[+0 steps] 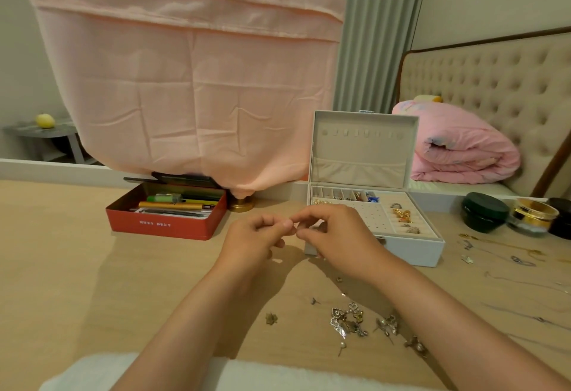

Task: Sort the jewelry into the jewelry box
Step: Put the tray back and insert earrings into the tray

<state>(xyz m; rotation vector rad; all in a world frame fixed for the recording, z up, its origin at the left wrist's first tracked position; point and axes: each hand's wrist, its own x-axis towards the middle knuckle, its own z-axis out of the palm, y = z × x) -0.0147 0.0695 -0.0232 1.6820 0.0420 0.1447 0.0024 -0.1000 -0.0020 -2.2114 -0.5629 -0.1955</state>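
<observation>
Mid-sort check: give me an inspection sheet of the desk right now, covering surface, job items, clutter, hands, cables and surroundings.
Surface: light wooden table.
Job's things: white jewelry box open, lid upright, rings in its right-hand rolls; loose earrings scattered in front of it; chains lying to its right.
Clutter: open red tin of pens; dark jar and gold-rimmed jar at far right.
Hands: left hand and right hand raised together before the box, fingertips pinching a small piece, too small to identify.
Cables: nothing seen.
Surroundings: pink cloth hanging behind; rolled pink quilt on a bed.
</observation>
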